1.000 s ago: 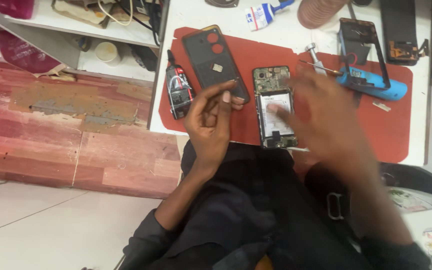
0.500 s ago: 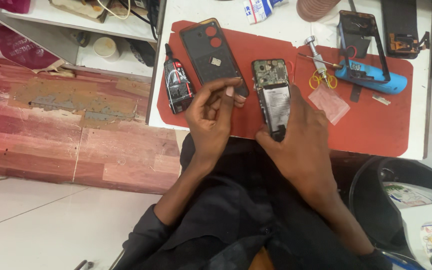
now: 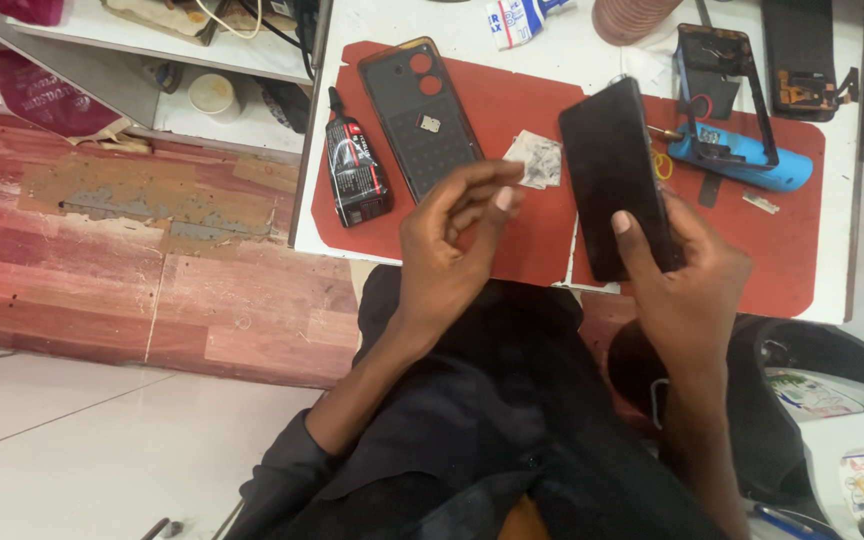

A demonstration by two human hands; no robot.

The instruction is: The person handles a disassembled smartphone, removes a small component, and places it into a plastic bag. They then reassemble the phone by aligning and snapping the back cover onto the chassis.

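Observation:
My right hand [image 3: 687,290] grips a black phone [image 3: 614,172] by its lower end and holds it tilted above the red mat [image 3: 512,100], its dark glass side facing up. My left hand [image 3: 449,240] hovers over the mat's front edge just left of the phone. Its fingers are curled in towards the thumb, and nothing shows between them. A black phone back cover [image 3: 419,115] with two red camera rings lies on the mat beyond my left hand. A small crumpled clear pouch [image 3: 538,160] lies between the cover and the phone.
A black glue tube [image 3: 355,172] lies at the mat's left edge. A blue cylindrical tool [image 3: 747,160] and a bare phone frame [image 3: 717,80] sit at the right, another dark phone part [image 3: 800,55] at the far right. A tape roll [image 3: 637,15] stands at the back. Shelves are on the left.
My right hand has lifted the opened phone off the mat and turned it over, so the dark glass now faces up. My left hand has stayed about where it was.

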